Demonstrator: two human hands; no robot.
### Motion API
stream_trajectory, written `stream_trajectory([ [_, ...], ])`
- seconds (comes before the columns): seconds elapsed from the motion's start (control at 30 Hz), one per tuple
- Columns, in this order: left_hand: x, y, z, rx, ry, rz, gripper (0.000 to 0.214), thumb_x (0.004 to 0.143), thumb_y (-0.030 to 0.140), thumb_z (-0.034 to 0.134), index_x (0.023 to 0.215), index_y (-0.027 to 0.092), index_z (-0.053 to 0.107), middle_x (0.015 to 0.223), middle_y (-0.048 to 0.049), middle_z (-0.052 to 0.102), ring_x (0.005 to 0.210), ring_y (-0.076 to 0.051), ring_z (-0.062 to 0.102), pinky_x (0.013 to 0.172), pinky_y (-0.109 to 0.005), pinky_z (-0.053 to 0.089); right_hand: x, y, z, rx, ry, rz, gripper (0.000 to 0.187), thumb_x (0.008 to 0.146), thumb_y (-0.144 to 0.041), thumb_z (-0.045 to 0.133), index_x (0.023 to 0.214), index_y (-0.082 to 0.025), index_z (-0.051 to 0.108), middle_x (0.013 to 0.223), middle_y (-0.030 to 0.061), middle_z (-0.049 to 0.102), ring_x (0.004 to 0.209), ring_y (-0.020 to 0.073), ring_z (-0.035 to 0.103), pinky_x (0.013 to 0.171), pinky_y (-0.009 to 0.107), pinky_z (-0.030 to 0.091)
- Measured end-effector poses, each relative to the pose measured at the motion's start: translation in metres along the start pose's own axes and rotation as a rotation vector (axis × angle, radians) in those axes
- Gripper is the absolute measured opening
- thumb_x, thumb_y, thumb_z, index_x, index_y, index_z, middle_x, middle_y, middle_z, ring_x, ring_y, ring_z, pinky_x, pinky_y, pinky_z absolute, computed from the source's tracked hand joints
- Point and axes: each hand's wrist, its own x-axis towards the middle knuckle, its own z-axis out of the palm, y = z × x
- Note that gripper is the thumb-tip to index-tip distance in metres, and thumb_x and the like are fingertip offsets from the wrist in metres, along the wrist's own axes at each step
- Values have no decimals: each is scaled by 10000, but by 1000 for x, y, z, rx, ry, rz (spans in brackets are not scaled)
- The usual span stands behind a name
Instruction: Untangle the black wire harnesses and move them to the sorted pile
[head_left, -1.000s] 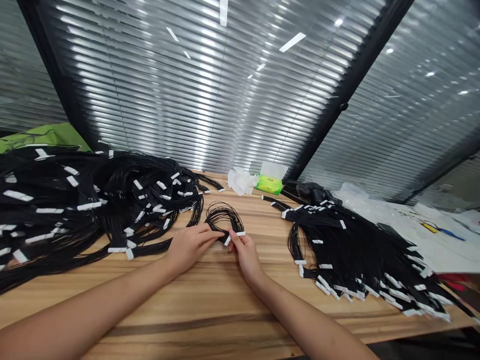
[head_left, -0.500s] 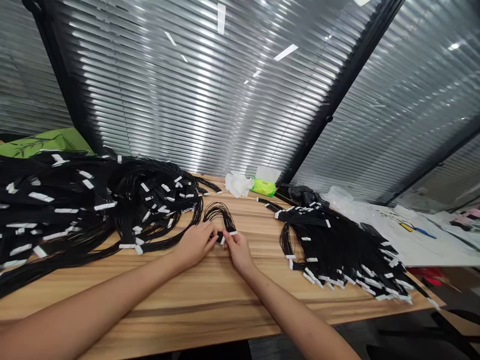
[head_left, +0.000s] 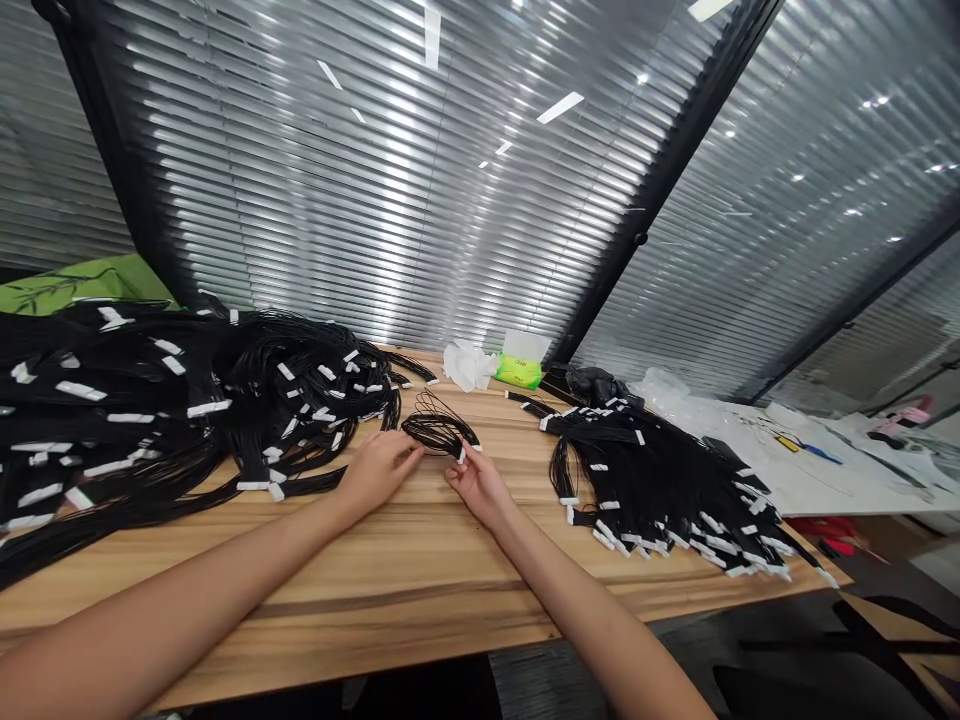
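Observation:
A looped bundle of thin black wires [head_left: 435, 430] with white connectors at its end is held between my two hands over the middle of the table. My right hand [head_left: 480, 487] pinches the bundle close to a white connector [head_left: 462, 453] with thumb and fingers. At the loop's left side, my left hand [head_left: 381, 468] has its fingers closed on the wires, palm down. The fingertips partly cover what they grip. To the left lies a large heap of similar black wire bundles [head_left: 247, 350] with white connectors. Another pile of these wire bundles [head_left: 652, 470] lies to the right.
Behind my hands are crumpled white tissue [head_left: 469, 366] and a green tissue pack [head_left: 519, 371]. Clear plastic [head_left: 667, 392] and a white table [head_left: 810, 485] with tools are at the right. A green bag [head_left: 97, 280] sits behind the left heap. Window blinds back the wooden table [head_left: 360, 590].
The wire bundle has gone from an arch with its end between my hands to a flatter, wider coil. My hands have spread slightly apart. The view has shifted a little.

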Motion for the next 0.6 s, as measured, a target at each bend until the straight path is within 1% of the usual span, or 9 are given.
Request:
stream_trajectory([
  [0.07,2,-5,1,-72,9,-45,292,929,325,433,836,182,671,853,-49,701,818,-182,603,760,-306,418,-2,-1,2,31,-30,40,188,668,-288,763,741,-192,619,551,-69,483,478,71,361,573,256,402],
  [0.13,3,-7,1,-134,30,-62,292,927,311,437,846,172,680,890,-63,709,843,-186,612,789,-313,433,-6,-2,4,76,-55,72,176,679,-275,759,728,-196,609,545,-73,474,482,72,358,590,262,412],
  [0.2,3,-7,1,-215,31,-61,287,924,312,445,887,167,691,958,-75,713,901,-192,620,834,-322,445,-9,-3,5,123,-82,101,151,706,-272,739,725,-204,605,533,-76,459,484,78,355,604,270,419],
  [0.33,1,-4,1,-374,-42,-33,295,923,331,454,952,170,698,1040,-79,706,998,-198,618,902,-329,460,-15,-6,8,152,-128,128,143,737,-273,714,703,-206,593,548,-70,469,489,80,340,621,280,424],
  [0.4,0,-6,2,-401,-11,-35,302,925,337,448,995,172,691,1104,-88,687,1053,-206,601,949,-354,448,-17,-7,9,171,-150,126,158,738,-274,717,692,-208,581,553,-70,474,490,79,339,623,280,423],
  [0.5,-1,-13,9,-437,56,-52,312,929,343,440,1028,164,676,1165,-105,661,1118,-226,574,997,-398,434,-21,-7,9,209,-188,141,189,710,-289,747,683,-211,577,534,-79,470,477,77,332,618,278,421],
  [0.6,-4,-22,20,-418,13,-91,310,944,325,425,972,144,676,1088,-114,678,1040,-220,606,940,-390,487,-26,-4,9,161,-257,227,252,630,-326,809,702,-197,605,540,-75,506,482,74,368,601,262,408],
])
